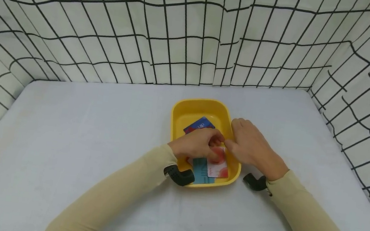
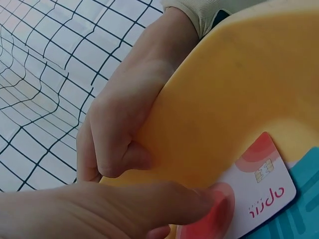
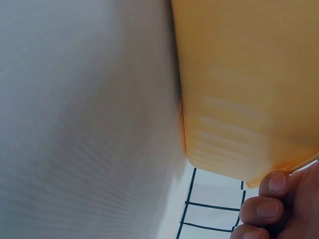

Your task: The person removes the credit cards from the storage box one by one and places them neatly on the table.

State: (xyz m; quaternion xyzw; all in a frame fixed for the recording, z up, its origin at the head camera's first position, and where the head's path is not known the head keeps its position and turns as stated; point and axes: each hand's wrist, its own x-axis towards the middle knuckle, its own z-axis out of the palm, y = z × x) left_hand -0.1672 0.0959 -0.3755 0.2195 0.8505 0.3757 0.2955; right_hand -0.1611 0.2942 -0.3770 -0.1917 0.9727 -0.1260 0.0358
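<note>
A yellow tray (image 1: 204,104) lies on the white surface and holds several cards. My left hand (image 1: 199,142) reaches over it with loosely bent fingers, and one fingertip touches a white-and-red card (image 1: 218,170). In the left wrist view this card (image 2: 264,184), with its chip showing, overlaps a teal card (image 2: 301,194). My right hand (image 1: 252,146) grips the tray's right rim, thumb on the inner side and fingers outside; the right wrist view shows its curled fingers (image 3: 266,209) by the rim. Farther back in the tray is a blue card (image 1: 199,124), partly hidden by my left hand.
White cloth (image 1: 79,148) covers the surface around the tray. Behind it and along both sides stand pale walls with a black grid (image 1: 188,38). A dark wrist camera (image 1: 180,175) sits under my left wrist, close to the tray's near rim.
</note>
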